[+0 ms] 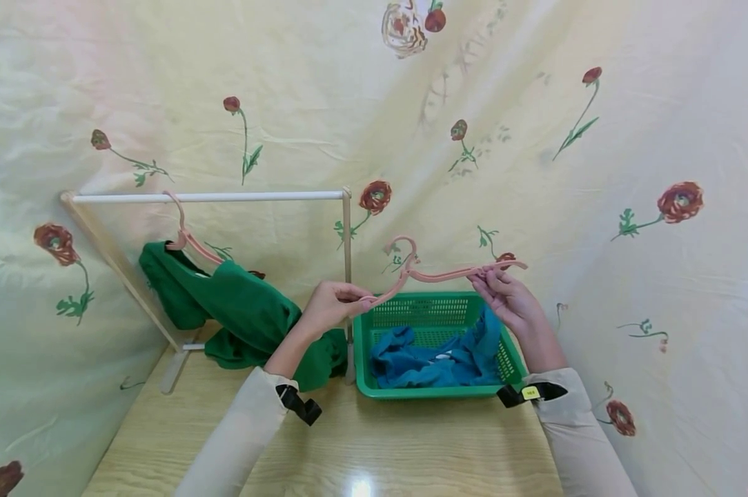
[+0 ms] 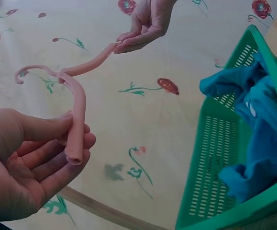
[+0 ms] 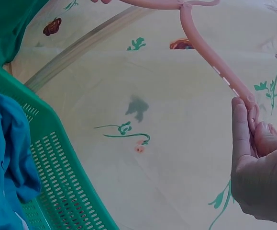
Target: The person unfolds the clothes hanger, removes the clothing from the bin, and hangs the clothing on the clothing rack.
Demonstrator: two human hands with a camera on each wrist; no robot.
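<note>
A pink clothes hanger (image 1: 442, 276) is held up in the air by both hands, its hook pointing upward. My left hand (image 1: 333, 307) pinches one arm end of it between thumb and fingers; in the left wrist view the hollow tip of that hanger arm (image 2: 77, 129) sticks out past the fingers. At the other arm, my right hand (image 1: 510, 300) grips near the end, with thumb and fingers around it in the right wrist view. Below the hanger, a blue garment (image 1: 436, 359) lies crumpled in a green plastic basket (image 1: 430, 394).
To the left stands a small clothes rack with a white bar (image 1: 256, 197) and wooden posts. A green garment (image 1: 237, 304) hangs there on another pink hanger (image 1: 181, 228). Rack and basket stand on a wooden table (image 1: 374, 442), with a flower-printed cloth (image 1: 535, 172) behind.
</note>
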